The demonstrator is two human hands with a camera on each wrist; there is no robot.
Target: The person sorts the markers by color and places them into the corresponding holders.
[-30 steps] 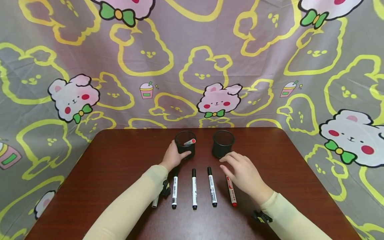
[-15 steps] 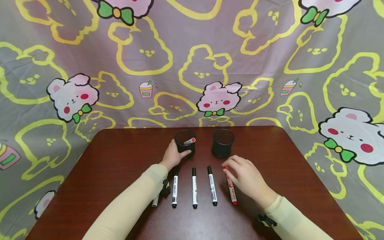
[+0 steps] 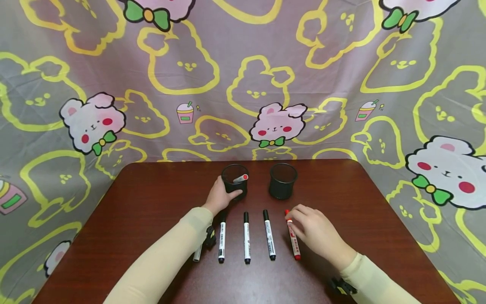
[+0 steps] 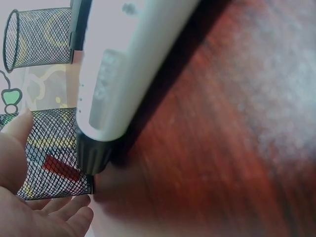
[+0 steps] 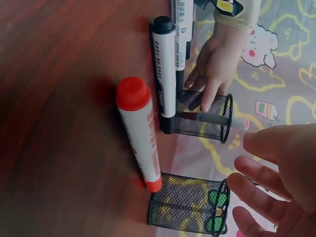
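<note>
My left hand (image 3: 219,198) grips a black mesh pen holder (image 3: 230,185) on the table, thumb along its near side. Inside leans a red-ended marker (image 3: 241,179), also visible through the mesh in the left wrist view. My right hand (image 3: 319,231) hovers close over a red-capped marker (image 3: 294,245), fingers loosely bent and spread. In the right wrist view a gap shows between those fingers (image 5: 261,175) and the red marker (image 5: 140,136). A second mesh pen holder (image 3: 282,188) stands upright beyond the right hand, with nothing seen inside.
Three black-capped markers (image 3: 268,236) lie in a row left of the red one, on the brown table (image 3: 159,181). Another marker (image 3: 197,253) is partly hidden by the left sleeve. A patterned cloth (image 3: 212,84) hangs behind the table's far edge.
My right hand has drawn back from near the right pen holder to over the red marker, whose cap has come into view. The left hand has stayed on its pen holder.
</note>
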